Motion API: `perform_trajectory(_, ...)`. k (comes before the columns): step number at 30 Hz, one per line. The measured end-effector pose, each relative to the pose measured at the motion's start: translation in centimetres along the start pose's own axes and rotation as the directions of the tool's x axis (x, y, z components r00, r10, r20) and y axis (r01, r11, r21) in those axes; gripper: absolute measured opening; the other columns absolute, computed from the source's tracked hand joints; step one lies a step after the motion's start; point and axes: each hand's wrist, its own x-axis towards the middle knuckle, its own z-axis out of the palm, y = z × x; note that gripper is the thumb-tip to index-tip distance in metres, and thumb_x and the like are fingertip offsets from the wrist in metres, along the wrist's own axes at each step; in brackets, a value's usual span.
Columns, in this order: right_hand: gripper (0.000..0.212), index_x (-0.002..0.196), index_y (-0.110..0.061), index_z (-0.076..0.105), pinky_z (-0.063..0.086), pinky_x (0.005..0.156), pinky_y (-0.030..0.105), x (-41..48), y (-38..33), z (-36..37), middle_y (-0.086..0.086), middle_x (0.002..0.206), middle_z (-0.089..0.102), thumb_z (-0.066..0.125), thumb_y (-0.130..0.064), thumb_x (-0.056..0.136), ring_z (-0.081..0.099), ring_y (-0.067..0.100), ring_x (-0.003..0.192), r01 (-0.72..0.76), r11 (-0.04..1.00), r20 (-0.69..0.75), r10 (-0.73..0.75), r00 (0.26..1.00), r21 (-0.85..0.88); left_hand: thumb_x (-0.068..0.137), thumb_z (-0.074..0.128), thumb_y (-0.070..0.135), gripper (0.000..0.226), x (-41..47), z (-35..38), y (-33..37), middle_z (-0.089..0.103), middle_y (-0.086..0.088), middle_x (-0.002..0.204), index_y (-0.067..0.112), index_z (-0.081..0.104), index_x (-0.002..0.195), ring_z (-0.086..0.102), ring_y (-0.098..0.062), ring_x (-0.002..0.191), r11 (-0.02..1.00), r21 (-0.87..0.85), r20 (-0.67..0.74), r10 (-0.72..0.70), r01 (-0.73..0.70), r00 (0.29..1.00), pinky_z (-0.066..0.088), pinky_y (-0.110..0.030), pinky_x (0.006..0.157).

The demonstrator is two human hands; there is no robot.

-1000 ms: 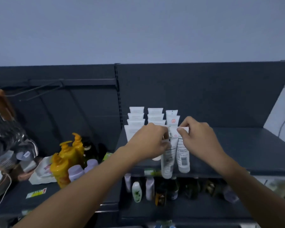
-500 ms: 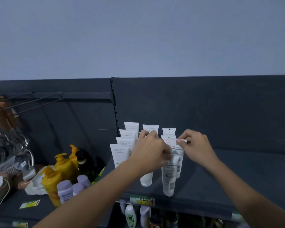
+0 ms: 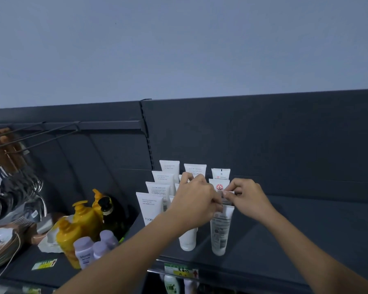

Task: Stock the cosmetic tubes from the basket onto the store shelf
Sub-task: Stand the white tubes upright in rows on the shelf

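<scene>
The white plastic cosmetic tube (image 3: 219,230) stands cap-down near the front edge of the dark metal shelf (image 3: 306,230). Left hand (image 3: 196,200) and right hand (image 3: 249,198) each close a pinching grip on its crimped top. Rows of white upright tubes (image 3: 152,205) stand behind and left of it, partly screened by the left hand. Yellow pump bottles (image 3: 87,219) stand further left.

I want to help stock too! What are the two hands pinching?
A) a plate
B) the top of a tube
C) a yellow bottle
B: the left hand and right hand meet at the top edge of the tube, which stands at the front of the shelf.
</scene>
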Motion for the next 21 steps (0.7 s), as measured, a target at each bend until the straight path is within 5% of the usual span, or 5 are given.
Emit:
perform_trajectory(11,0.013,0.076,-0.023,0.073,0.05,0.065,0.024,0.46,0.22,0.14,-0.006,0.069,0.076,0.077,-0.023,0.088,0.069,0.013,0.071,-0.035,0.997,0.037,0.033,0.999,0.066,0.096,0.05,0.047,0.028,-0.02,0.63,-0.7,0.07,0.012,0.085,0.034,0.074,0.092,0.055,-0.013,0.093,0.998,0.047,-0.023,0.032,-0.031,0.999,0.023,-0.039,0.09)
perform_trajectory(21,0.007,0.08,-0.025,0.073,0.058,0.077,0.029,-0.03,-0.29,-0.17,-0.011,0.079,0.078,0.075,-0.022,0.086,0.073,0.007,0.079,-0.028,0.998,0.08,0.024,0.996,0.05,0.092,0.041,0.045,0.035,-0.25,0.96,-0.48,0.068,0.008,0.081,0.03,0.072,0.087,0.055,-0.014,0.093,0.999,0.023,0.005,0.034,-0.034,0.999,0.026,-0.041,0.093)
